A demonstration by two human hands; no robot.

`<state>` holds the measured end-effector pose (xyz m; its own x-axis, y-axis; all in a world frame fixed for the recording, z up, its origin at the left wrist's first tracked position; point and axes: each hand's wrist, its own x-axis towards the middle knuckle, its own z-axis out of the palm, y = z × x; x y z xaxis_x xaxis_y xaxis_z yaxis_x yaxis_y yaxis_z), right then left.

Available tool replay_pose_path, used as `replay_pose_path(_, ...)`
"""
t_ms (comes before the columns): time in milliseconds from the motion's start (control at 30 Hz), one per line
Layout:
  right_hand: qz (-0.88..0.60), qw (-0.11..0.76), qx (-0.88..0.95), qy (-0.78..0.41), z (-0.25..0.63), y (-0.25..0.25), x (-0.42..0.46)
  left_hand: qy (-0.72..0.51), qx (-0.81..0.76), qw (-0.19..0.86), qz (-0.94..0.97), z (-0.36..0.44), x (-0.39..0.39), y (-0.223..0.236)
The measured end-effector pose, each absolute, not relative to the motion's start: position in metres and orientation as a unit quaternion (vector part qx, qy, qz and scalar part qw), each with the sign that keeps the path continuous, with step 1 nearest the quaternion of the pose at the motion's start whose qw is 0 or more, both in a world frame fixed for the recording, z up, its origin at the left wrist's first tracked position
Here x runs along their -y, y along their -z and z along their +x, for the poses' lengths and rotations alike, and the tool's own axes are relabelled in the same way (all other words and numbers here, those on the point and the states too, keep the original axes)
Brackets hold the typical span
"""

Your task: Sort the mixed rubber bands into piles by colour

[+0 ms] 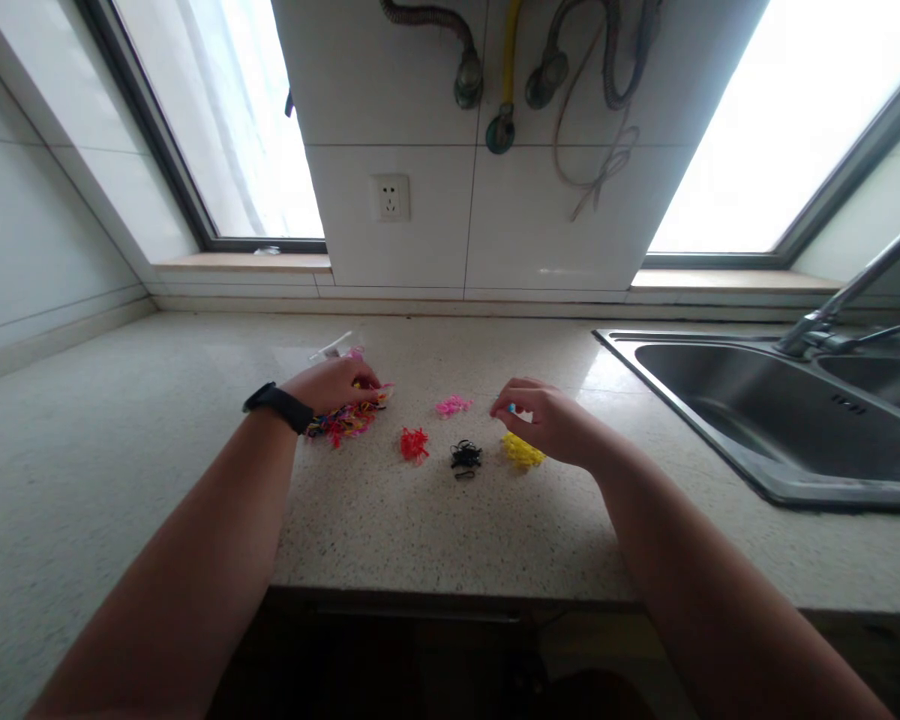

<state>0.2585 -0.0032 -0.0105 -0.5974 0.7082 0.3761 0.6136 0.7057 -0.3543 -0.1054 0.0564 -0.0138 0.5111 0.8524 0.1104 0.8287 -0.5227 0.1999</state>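
Observation:
My left hand (337, 384), with a black watch on its wrist, rests over a mixed heap of small coloured rubber bands (341, 424). Its fingers are bent and closed among the bands at the heap's right end. My right hand (536, 415) hovers above a yellow pile of bands (523, 452) and partly hides it. A small blue rubber band (511, 407) shows at its pinched fingers. Between the hands lie separate piles of pink bands (454, 405), red bands (414, 444) and black bands (466, 456). A clear plastic bag (336, 348) lies behind the mixed heap, partly hidden.
All the piles lie on a pale speckled countertop (390, 530). A steel sink (720, 400) with a faucet (817, 325) is set into it at the right. The tiled wall behind carries a power socket (391, 198) and hoses, between two windows.

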Motion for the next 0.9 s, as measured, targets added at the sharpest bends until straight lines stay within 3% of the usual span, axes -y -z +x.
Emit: replay_pose_path(900, -0.374, 0.243, 0.89, -0.095, 0.258, 0.012, 0.002, -0.097, -0.501, 0.074, 0.857, -0.095, -0.059, 0.022)
